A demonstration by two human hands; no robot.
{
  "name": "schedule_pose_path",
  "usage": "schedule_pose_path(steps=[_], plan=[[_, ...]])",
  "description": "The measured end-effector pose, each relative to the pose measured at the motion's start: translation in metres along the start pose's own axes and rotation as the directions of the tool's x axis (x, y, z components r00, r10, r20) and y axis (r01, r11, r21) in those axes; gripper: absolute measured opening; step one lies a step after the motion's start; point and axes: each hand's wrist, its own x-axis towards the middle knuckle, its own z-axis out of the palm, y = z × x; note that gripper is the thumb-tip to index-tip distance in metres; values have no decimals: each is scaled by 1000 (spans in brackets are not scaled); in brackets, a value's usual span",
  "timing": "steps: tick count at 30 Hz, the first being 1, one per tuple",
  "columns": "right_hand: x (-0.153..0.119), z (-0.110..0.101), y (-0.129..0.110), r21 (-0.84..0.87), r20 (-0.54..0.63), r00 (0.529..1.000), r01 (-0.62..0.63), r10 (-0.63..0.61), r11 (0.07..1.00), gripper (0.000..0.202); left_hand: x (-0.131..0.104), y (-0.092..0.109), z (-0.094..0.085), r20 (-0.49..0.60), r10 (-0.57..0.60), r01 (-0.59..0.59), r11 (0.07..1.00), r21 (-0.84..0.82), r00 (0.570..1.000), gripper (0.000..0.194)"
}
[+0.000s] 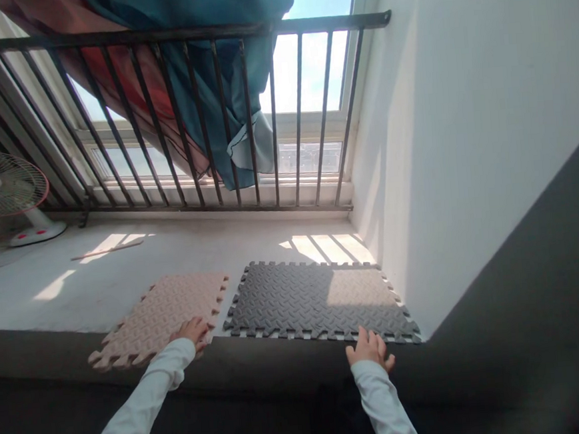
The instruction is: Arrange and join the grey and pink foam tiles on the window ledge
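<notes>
A pinkish-beige foam mat tile [169, 307] with jigsaw edges lies on the white ledge, its front left corner sticking out past the ledge's edge. My left hand [192, 333] rests on this tile near its front right corner, fingers stretched toward the tile's right edge. To the right lies a dark grey foam mat tile [286, 301] of the same pattern, partly in sunlight. A narrow gap separates the two tiles. At the grey tile's front edge is my right hand [371, 350], fingers spread and nothing held; whether the fingertips touch the tile is unclear.
A white wall [463, 130] bounds the ledge [191, 241] on the right. Dark metal railings [179, 33] run along the back, before a window and a blue-and-red curtain [215, 102]. At the left stands a fan [37, 227]. A thin strip [106, 250] lies on the ledge.
</notes>
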Motion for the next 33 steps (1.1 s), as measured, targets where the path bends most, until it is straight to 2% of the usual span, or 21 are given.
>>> schedule_pose_path(steps=[3, 6, 9, 12, 16, 19, 21, 23, 26, 27, 29, 31, 33], plan=[[-2, -5, 5, 8, 27, 1000, -9, 8, 1000, 47, 3, -3, -6, -149, 2, -8, 999, -41, 989, 34], [-3, -9, 8, 24, 45, 999, -18, 17, 1000, 48, 12, 1, -17, -303, -11, -38, 987, -154, 953, 36], [-3, -11, 7, 35, 50, 999, -14, 12, 999, 48, 23, 27, -42, -437, 7, -125, 963, -241, 899, 38], [-4, -12, 3, 49, 71, 997, -16, 13, 999, 49, 28, 85, -73, -523, 112, -279, 927, -252, 845, 38], [-4, -10, -3, 43, 112, 994, -8, 3, 999, 50, 24, 197, -109, -526, 247, -423, 872, -246, 814, 40], [-4, -8, -3, 48, 113, 994, -10, 5, 999, 50, 14, 273, -115, -408, 431, -557, 787, -266, 805, 47], [-2, -6, 0, 60, 105, 994, -30, 24, 998, 49, 8, 300, -107, -314, 496, -581, 753, -309, 810, 58], [0, -3, 5, 62, 97, 994, -49, 43, 997, 49, 6, 302, -90, -195, 464, -503, 806, -311, 864, 68], [6, 3, 11, 36, 90, 994, -59, 55, 998, 49, 15, 271, -54, 19, 277, -266, 937, -226, 961, 81], [9, 5, 12, 22, 89, 994, -59, 56, 998, 50, 22, 257, -42, 22, 202, -193, 958, -212, 979, 80], [14, 9, 14, 2, 82, 994, -68, 68, 998, 53, 36, 231, -19, -14, 150, -150, 966, -212, 989, 74], [20, 12, 16, -12, 61, 994, -92, 93, 996, 56, 49, 216, -3, -62, 193, -202, 958, -203, 979, 70], [27, 12, 20, -24, 33, 993, -113, 114, 993, 57, 58, 210, 6, -159, 246, -275, 940, -200, 956, 59]])
